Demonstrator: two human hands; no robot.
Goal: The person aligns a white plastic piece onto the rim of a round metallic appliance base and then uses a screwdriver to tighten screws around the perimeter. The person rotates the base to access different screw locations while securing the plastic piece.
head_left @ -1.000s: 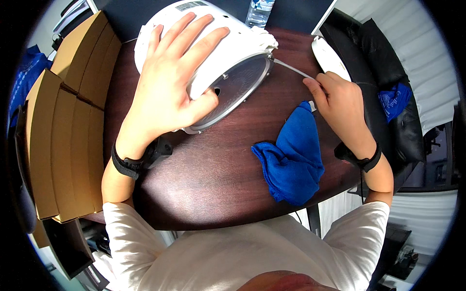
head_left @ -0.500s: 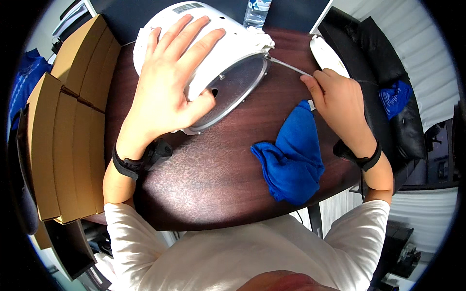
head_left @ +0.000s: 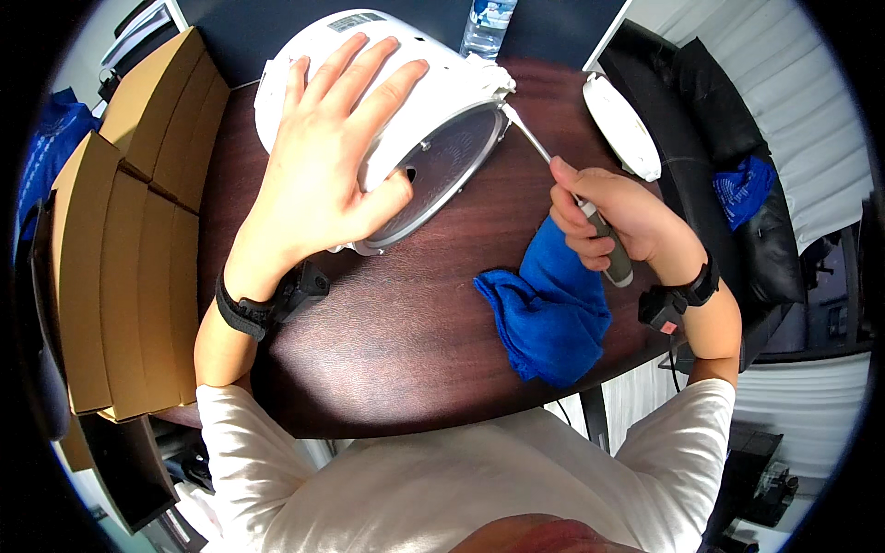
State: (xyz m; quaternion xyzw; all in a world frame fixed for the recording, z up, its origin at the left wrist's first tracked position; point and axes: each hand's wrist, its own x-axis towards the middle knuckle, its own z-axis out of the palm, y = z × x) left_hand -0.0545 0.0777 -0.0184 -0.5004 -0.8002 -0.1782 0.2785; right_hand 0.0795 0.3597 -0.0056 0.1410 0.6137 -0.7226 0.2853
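The dark red-brown, wood-grained surface (head_left: pixel 396 369) carries everything here; it looks smooth, so I think that a round thing can slide or roll on it if it is pushed. On its far part, left of the middle, the white, rounded plastic appliance (head_left: pixel 433 111) lies on its side, with its dark round base plate (head_left: pixel 447 166) turned toward the person and the right. If the push on its rim is stronger than the support, the body may turn away.

The crumpled blue cloth (head_left: pixel 553 318) lies nearer the person, partly under the right hand (head_left: pixel 608 207); it may catch the fingers or hide a small fallen part. The white, oval plastic piece (head_left: pixel 619 120) lies near the right edge, where a careless elbow could knock it down.

The left hand (head_left: pixel 323 161) is spread wide, palm on the shell, thumb at the base plate; it presses but does not close around anything, so the steadying could be weak. The right hand is closed around the grey-green handle of the screwdriver (head_left: pixel 530 136). Its thin metal shaft reaches the rim at a slant. I cannot tell if the tip is seated; if not, it may slip and scratch the plastic.
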